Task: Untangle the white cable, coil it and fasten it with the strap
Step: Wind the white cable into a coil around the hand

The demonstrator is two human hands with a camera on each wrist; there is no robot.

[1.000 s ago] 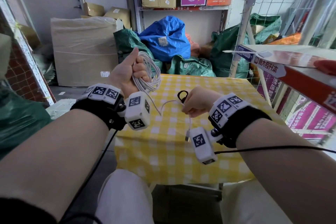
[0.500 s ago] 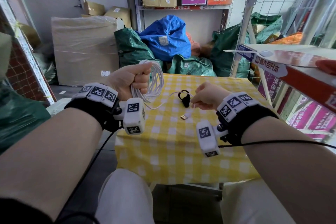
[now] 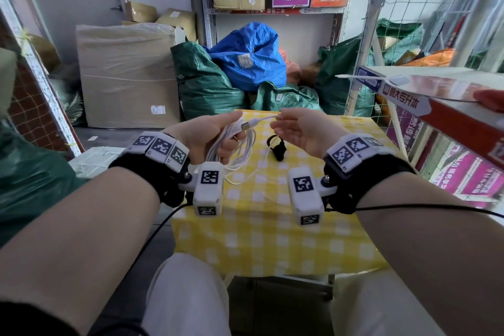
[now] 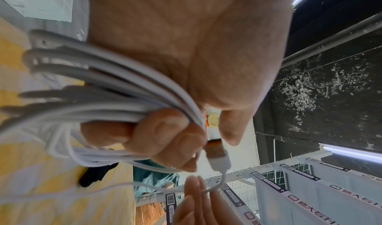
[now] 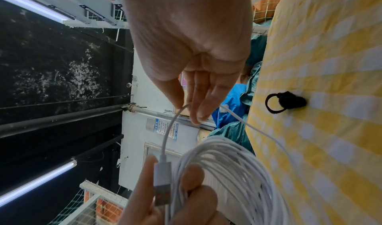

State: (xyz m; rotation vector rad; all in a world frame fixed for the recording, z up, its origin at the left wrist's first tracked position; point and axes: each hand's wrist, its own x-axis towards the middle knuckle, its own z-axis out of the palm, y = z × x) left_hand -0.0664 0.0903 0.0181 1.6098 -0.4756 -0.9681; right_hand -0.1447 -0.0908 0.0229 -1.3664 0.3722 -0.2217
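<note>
White cable [image 3: 240, 144] coil is being gripped in the left hand [image 3: 204, 136], USB plug [image 3: 246, 126] pinned under its thumb. Cable tail is being pinched by the right hand [image 3: 302, 131] fingertips [image 5: 198, 114]. Black strap [image 3: 276, 147] is lying loose on the yellow checked table [image 3: 259, 226].

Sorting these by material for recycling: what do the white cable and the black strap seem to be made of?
White cable: smooth, slightly glossy plastic or rubber jacket; its USB plug ends in a shiny metal shell. Black strap: matte and fuzzy, probably fabric hook-and-loop, though unclear.
</note>
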